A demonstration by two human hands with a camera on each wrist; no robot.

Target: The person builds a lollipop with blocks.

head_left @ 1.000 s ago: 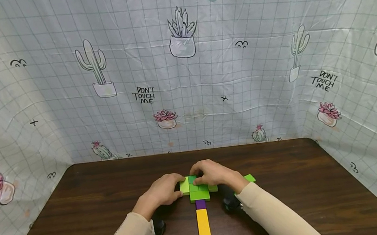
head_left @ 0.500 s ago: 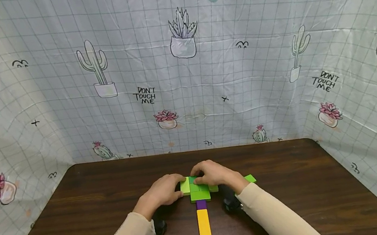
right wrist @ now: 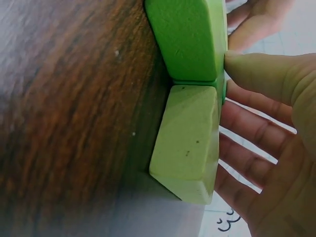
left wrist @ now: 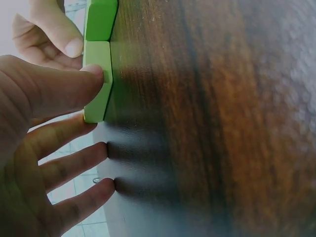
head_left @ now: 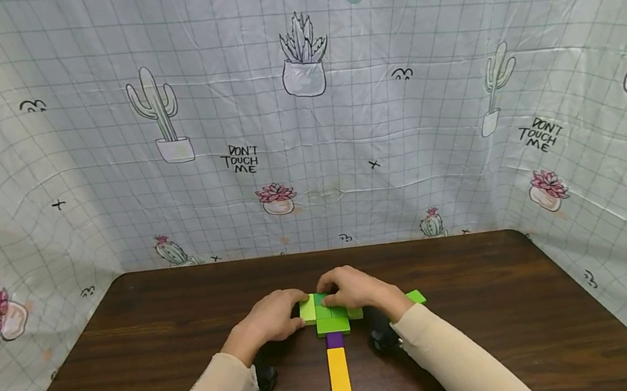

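Several green blocks lie together on the table. My left hand (head_left: 269, 318) pinches the light green block (head_left: 308, 310) at their left end, its thumb on the near face; in the left wrist view the lower fingertips touch the tabletop. At the back, my right hand (head_left: 355, 288) holds a darker green block (head_left: 320, 299) between thumb and fingers, partly hiding it. A bright green block (head_left: 333, 326) forms the front of the group. Another light green block (right wrist: 185, 133) sits at the right end, below my right thumb in the right wrist view.
A purple block (head_left: 334, 340) and a long yellow block (head_left: 339, 380) extend toward me from the group. Beyond my right wrist lies a separate green block (head_left: 416, 297), partly covered. A patterned curtain (head_left: 303, 129) hangs behind the brown table (head_left: 182, 298).
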